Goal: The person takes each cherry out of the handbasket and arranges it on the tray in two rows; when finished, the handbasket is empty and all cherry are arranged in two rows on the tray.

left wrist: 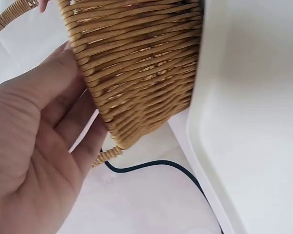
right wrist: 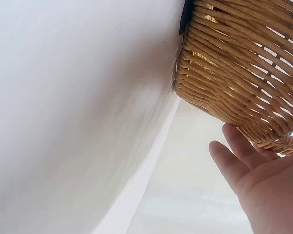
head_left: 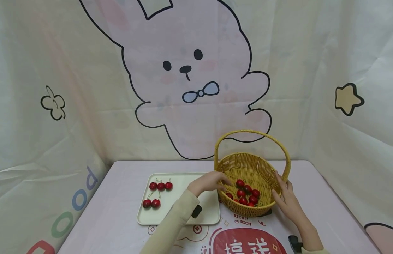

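A yellow woven basket (head_left: 247, 211) with a tall arched handle (head_left: 247, 131) stands at the table's right half, several red cherries (head_left: 243, 200) lying inside toward its front. My left hand (head_left: 209, 182) holds the basket's left rim, its fingers bent over the edge; the left wrist view shows them against the wicker (left wrist: 136, 68). At the opposite side my right hand (head_left: 288, 203) grips the right rim, thumb and forefinger spread along it. In the right wrist view, fingertips (right wrist: 229, 156) of that hand lie close below the wicker rim.
Left of the basket is a pale rectangular tray (head_left: 180, 221), close beside it. A row of three cherries (head_left: 160, 186) and a stemmed pair (head_left: 151, 203) lie on it. A printed cloth (head_left: 101, 218) covers the table, with curtains behind and at both sides.
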Available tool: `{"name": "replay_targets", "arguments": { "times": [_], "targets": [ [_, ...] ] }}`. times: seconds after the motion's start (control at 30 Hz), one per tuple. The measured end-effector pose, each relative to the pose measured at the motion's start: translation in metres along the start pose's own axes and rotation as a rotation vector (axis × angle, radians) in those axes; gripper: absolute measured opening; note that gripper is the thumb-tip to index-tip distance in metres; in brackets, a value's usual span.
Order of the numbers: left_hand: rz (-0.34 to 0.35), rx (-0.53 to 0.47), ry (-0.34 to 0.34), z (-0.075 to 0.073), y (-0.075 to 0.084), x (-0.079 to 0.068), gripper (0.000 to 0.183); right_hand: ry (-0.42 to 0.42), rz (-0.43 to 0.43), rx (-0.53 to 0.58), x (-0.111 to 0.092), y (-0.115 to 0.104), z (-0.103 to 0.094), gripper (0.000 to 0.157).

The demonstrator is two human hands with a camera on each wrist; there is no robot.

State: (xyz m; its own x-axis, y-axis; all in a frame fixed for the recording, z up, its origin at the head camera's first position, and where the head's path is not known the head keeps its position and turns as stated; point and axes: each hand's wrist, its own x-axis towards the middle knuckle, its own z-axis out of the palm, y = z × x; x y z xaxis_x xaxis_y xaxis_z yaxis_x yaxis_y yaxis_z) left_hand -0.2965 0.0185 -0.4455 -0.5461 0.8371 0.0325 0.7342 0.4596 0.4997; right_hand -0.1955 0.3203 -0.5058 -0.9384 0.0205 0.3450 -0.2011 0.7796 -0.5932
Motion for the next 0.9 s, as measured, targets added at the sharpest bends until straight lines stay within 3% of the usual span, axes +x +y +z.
{"name": "replay_targets", "arguments": {
  "times": [0.2, 0.33, 0.63, 0.9],
  "targets": [
    [-0.041, -0.07, -0.154, -0.004, 0.003, 0.019, 0.027, 0.005, 0.003, -0.006, -0.001, 0.001, -0.001, 0.071],
    [-0.068, -0.089, -0.218, 0.0, 0.001, 0.028, 0.028, 0.01, -0.003, -0.006, 0.0, 0.001, 0.0, 0.07],
    [-0.122, -0.099, -0.272, 0.007, -0.001, 0.033, 0.029, 0.009, 0.001, -0.013, 0.0, -0.003, 0.001, 0.07],
    [-0.122, -0.048, -0.304, 0.01, 0.0, 0.038, 0.029, 0.013, -0.009, -0.01, 0.0, 0.0, 0.001, 0.071]
  ]
}}
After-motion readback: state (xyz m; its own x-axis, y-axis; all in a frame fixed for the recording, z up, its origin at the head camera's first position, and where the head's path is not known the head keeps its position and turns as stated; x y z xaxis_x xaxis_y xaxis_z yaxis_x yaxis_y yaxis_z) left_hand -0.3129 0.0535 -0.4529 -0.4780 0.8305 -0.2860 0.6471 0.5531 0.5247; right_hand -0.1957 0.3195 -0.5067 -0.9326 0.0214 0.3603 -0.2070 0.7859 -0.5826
